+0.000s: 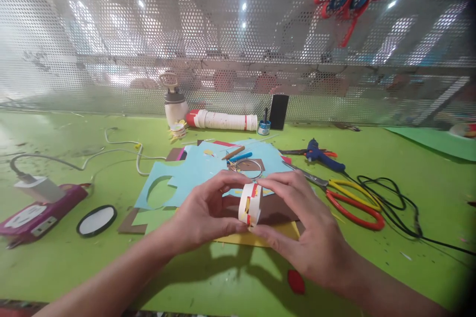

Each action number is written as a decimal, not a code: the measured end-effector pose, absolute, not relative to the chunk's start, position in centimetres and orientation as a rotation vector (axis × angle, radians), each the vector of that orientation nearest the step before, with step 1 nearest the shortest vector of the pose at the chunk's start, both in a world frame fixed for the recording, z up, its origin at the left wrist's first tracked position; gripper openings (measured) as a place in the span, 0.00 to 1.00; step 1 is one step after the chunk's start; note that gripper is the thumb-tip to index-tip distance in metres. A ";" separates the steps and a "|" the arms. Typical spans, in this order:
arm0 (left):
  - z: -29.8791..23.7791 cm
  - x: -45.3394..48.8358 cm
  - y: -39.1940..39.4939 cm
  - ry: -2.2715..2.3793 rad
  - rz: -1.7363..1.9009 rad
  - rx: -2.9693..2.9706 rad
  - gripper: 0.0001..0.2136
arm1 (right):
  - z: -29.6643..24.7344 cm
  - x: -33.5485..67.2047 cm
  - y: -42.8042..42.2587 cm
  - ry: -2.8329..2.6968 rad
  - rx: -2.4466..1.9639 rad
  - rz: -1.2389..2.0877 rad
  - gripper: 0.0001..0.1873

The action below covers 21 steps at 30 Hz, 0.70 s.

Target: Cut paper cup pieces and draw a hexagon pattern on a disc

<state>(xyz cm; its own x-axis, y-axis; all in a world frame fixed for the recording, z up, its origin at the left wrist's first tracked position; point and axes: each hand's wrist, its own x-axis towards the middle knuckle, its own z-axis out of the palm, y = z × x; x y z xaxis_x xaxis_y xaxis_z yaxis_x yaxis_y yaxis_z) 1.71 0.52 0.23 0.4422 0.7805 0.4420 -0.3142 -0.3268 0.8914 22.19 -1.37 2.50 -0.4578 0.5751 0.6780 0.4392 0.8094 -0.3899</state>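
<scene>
Between both hands, above the table, is a short white paper ring with red and yellow patches on its band. My left hand grips its left edge, thumb below and fingers above. On the opposite edge, my right hand pinches it the same way. Beneath them lie light blue paper sheets, one with a round hole cut out, and a yellow sheet. A brown craft stick-like tool, a blue pen-like tool and a thin metal hoop rest on the paper.
Scissors with red and yellow handles and a blue glue gun with its black cable lie right. At left are a purple power strip and a round black-rimmed disc. Behind stand a spray bottle, a white roll and a phone.
</scene>
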 end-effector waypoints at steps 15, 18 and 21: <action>0.0 1.5 0.1 0.399 1.183 1.526 0.24 | 2.3 22.3 -1.2 -2.131 -0.632 0.144 0.27; 0.0 1.5 0.2 0.384 1.185 1.531 0.23 | 2.3 22.2 -1.1 -2.119 -0.638 0.169 0.27; 0.0 1.6 0.3 0.371 1.194 1.537 0.23 | 2.3 22.0 -1.1 -2.102 -0.639 0.160 0.27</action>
<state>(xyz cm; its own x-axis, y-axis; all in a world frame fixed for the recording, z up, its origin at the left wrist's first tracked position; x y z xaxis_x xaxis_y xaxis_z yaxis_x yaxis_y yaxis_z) 1.55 0.25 0.03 0.4431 0.7555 0.4825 -0.3492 -0.3502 0.8691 22.04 -1.08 2.35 -0.4570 0.4990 0.7363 0.3819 0.8577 -0.3442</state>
